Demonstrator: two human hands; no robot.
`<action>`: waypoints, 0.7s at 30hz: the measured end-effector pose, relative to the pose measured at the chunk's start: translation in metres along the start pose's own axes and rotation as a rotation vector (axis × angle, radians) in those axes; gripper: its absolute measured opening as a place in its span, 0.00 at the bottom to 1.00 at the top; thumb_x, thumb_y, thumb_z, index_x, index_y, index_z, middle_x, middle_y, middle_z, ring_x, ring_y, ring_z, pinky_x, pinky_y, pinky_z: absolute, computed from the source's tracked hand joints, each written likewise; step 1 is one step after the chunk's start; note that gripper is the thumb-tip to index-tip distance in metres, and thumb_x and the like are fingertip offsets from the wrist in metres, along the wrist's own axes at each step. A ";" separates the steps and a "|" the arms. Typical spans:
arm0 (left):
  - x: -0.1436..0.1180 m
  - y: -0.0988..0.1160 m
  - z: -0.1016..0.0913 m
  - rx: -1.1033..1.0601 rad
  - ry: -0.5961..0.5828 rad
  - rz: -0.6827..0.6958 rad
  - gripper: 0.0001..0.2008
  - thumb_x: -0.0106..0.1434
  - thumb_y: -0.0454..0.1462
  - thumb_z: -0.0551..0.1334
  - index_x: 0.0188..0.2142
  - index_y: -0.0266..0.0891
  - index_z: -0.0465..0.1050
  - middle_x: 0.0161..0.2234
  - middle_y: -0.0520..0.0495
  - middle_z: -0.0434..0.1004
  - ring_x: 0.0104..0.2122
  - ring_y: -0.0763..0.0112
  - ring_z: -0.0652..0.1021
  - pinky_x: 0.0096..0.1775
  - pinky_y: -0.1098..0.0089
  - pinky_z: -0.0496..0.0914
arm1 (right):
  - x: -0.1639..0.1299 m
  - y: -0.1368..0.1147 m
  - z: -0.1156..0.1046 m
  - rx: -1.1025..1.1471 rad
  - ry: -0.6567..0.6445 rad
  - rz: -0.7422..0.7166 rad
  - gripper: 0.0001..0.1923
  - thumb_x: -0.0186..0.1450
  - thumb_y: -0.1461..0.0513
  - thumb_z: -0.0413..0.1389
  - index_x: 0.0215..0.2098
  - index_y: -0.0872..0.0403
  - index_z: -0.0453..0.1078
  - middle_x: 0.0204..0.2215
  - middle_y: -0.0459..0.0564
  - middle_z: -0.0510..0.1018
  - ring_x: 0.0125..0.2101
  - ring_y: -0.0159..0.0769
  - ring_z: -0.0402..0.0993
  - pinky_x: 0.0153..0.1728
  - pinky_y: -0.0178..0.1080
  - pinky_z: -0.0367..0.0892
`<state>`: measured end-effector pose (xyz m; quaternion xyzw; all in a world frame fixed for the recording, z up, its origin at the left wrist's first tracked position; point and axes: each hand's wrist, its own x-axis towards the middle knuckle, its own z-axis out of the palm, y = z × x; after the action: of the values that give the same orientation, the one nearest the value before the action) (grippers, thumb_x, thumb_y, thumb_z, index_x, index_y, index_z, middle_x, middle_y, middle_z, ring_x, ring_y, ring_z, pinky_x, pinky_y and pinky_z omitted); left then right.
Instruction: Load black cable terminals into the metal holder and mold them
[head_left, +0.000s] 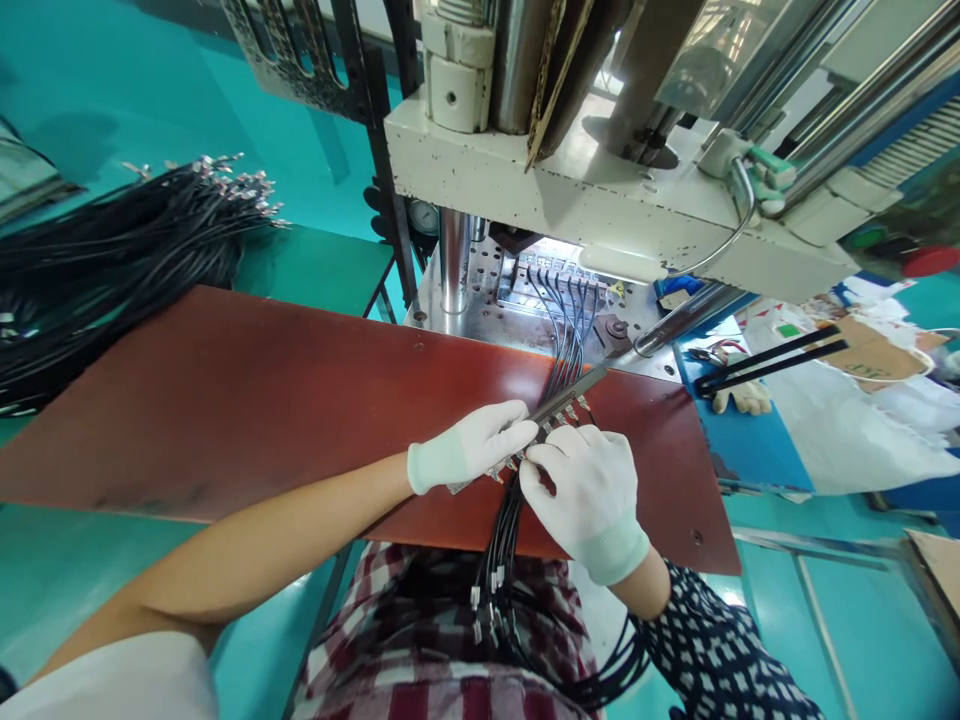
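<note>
My left hand [487, 440], in a white glove, grips a long grey metal bar [566, 398] with thumb and fingers. The bar lies slanted above the red-brown board, with several small metal cable ends [571, 412] in a row along its near side. My right hand [585, 490], gloved too, is closed in a pinch at a black cable by the bar's near edge; its fingertips partly hide the cable's end. Black cables [510, 515] hang from the bar over the board's edge onto my lap. Another bunch of cables [570, 325] runs from the bar's far side to a metal mould [514, 283].
A press [600, 190] with steel columns stands over the mould. The red-brown board [300, 370] spans the front. On the left lies a big pile of black cables [150, 240]. At right are a blue table [757, 440], a glove [746, 397] and white sacks [847, 430].
</note>
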<state>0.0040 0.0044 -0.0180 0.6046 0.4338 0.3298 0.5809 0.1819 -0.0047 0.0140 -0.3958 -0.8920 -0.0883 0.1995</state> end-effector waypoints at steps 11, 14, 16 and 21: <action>0.000 0.000 0.000 -0.016 -0.008 0.039 0.21 0.69 0.52 0.51 0.29 0.39 0.56 0.23 0.57 0.59 0.22 0.78 0.65 0.24 0.75 0.62 | 0.002 0.000 -0.002 0.051 -0.037 0.010 0.09 0.62 0.63 0.58 0.23 0.52 0.71 0.23 0.45 0.71 0.29 0.34 0.63 0.33 0.43 0.49; 0.000 0.000 0.000 -0.080 -0.023 0.009 0.20 0.69 0.51 0.52 0.29 0.39 0.56 0.23 0.57 0.60 0.21 0.79 0.66 0.23 0.75 0.62 | -0.001 -0.004 -0.011 0.050 -0.074 0.040 0.06 0.63 0.60 0.59 0.28 0.51 0.74 0.25 0.45 0.73 0.29 0.35 0.64 0.33 0.43 0.50; 0.000 0.000 0.000 -0.118 -0.025 -0.004 0.20 0.69 0.51 0.52 0.29 0.40 0.55 0.23 0.57 0.60 0.21 0.78 0.67 0.23 0.76 0.63 | -0.003 -0.007 -0.012 0.044 -0.086 0.020 0.07 0.63 0.60 0.59 0.28 0.51 0.74 0.24 0.45 0.73 0.29 0.35 0.64 0.33 0.44 0.49; 0.000 -0.001 0.001 -0.150 -0.020 0.004 0.19 0.69 0.50 0.53 0.28 0.40 0.55 0.22 0.57 0.60 0.21 0.78 0.66 0.22 0.76 0.62 | -0.003 -0.015 0.002 0.027 -0.015 0.016 0.10 0.61 0.64 0.57 0.21 0.52 0.69 0.21 0.45 0.71 0.28 0.35 0.63 0.33 0.43 0.50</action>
<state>0.0050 0.0040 -0.0192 0.5634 0.4008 0.3566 0.6283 0.1721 -0.0161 0.0109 -0.4007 -0.8915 -0.0716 0.1989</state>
